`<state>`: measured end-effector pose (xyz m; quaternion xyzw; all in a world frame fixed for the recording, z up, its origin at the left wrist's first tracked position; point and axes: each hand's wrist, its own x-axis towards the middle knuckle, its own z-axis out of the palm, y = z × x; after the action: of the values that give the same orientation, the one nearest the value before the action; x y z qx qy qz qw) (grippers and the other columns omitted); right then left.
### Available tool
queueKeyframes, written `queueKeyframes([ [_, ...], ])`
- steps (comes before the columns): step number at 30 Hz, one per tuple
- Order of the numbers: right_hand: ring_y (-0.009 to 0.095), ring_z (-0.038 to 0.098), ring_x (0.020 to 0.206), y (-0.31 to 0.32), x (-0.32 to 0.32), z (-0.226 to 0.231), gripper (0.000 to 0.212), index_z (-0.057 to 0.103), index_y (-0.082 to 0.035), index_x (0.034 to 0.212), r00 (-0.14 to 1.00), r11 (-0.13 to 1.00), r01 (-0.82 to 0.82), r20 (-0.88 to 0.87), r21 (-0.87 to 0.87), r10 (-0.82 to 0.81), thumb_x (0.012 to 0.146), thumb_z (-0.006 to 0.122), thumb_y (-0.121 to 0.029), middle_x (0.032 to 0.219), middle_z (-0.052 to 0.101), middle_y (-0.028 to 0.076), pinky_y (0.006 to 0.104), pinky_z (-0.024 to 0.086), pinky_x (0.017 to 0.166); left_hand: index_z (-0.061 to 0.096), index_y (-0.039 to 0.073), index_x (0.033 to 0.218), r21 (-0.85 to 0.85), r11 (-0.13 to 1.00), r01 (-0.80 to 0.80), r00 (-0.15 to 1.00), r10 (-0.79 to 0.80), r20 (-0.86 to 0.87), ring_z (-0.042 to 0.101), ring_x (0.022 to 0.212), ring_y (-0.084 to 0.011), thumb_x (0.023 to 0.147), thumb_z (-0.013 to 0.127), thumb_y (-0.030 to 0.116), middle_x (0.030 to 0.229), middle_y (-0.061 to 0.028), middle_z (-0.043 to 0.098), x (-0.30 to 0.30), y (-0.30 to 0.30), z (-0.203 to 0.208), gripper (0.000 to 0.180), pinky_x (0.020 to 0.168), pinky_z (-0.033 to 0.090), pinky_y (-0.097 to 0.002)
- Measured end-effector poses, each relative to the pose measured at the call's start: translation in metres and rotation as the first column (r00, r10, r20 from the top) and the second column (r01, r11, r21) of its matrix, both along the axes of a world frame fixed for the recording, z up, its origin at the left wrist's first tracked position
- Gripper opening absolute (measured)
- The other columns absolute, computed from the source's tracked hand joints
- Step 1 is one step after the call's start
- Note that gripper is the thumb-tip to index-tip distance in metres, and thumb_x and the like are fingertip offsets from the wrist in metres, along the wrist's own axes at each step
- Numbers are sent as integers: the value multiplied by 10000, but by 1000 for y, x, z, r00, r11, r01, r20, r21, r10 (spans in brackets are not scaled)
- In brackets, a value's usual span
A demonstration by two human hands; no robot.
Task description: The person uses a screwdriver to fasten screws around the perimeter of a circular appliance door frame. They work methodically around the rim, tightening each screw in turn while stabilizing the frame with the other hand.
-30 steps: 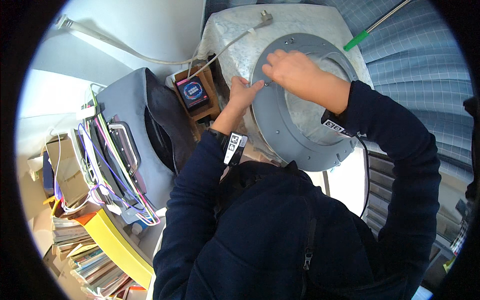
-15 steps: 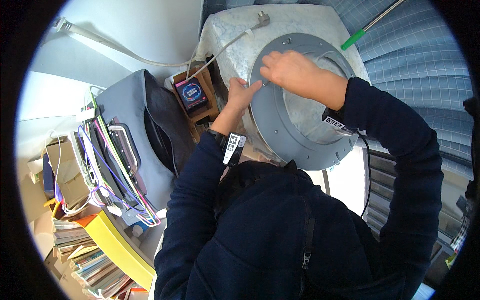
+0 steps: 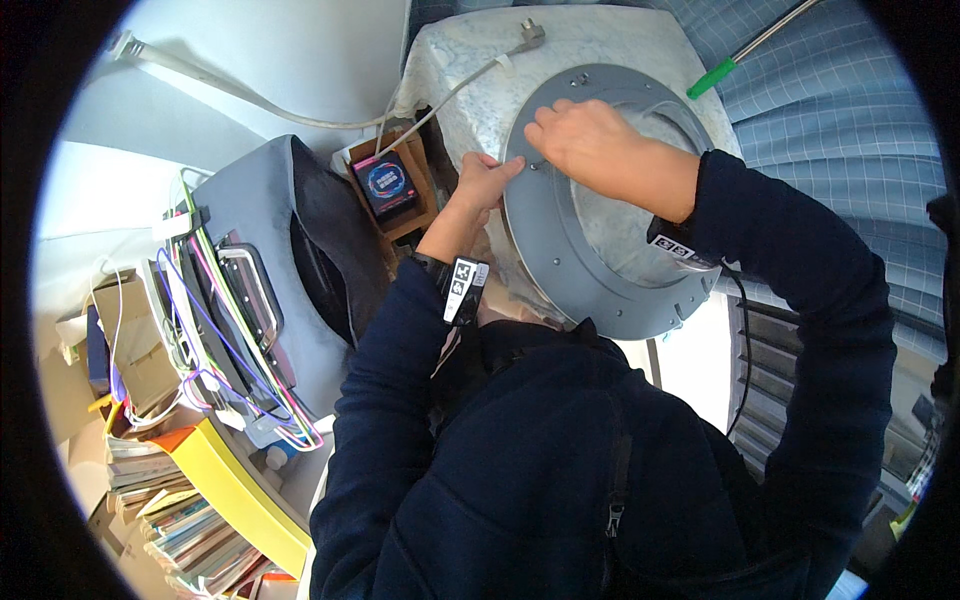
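Observation:
A large grey ring (image 3: 575, 277), which looks like the round door frame of a washing machine, lies on a pale marbled cover (image 3: 465, 60). Small holes and studs dot its rim. My left hand (image 3: 487, 182) grips the ring's left edge, thumb on top and the other fingers partly hidden below. Over the upper left of the ring, my right hand (image 3: 590, 145) is closed, fingers bent down toward the rim. Whatever it pinches, if anything, is hidden behind the hand. A small screw-like stud (image 3: 533, 166) shows on the ring by my left thumb.
A power plug (image 3: 530, 36) with a grey cord lies beyond the ring. Left of it, a dark box (image 3: 385, 185) sits in an open carton. Farther left are a grey bag (image 3: 255, 190), several hangers (image 3: 215, 320) and a yellow file box (image 3: 240, 490). A green-handled rod (image 3: 712, 78) leans at the right.
Both hands keep their places on the ring. The right hand has shifted only slightly, and the whole view has moved a little.

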<state>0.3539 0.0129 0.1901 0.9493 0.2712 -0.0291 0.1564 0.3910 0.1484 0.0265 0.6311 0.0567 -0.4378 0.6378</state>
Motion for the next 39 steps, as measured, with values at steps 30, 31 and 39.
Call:
queueKeyframes([
  [30, 390, 655, 785, -8, 25, -3, 367, 672, 62, 795, 650, 770, 638, -518, -25, -556, 785, 672, -305, 775, 663, 230, 449, 523, 699, 469, 28, 879, 47, 997, 53, 982, -61, 177, 551, 485, -115, 771, 777, 362, 670, -44, 572, 10, 2, -14, 468, 415, 487, -267],
  [31, 391, 655, 802, -6, 24, -2, 376, 667, 68, 815, 665, 796, 605, -533, -28, -524, 780, 675, -306, 802, 661, 244, 451, 521, 710, 471, 27, 868, 43, 998, 56, 985, -62, 161, 565, 493, -119, 773, 776, 361, 670, -48, 579, 10, 1, -14, 461, 423, 498, -271],
  [39, 351, 640, 839, 4, 3, -3, 174, 590, -26, 772, 955, 986, 169, -248, -6, -165, 706, 672, -166, 786, 627, 152, 426, 518, 694, 493, 40, 809, 8, 992, 126, 990, -126, 69, 628, 528, -153, 776, 770, 374, 692, -86, 622, 15, 3, -13, 436, 433, 519, -280],
])
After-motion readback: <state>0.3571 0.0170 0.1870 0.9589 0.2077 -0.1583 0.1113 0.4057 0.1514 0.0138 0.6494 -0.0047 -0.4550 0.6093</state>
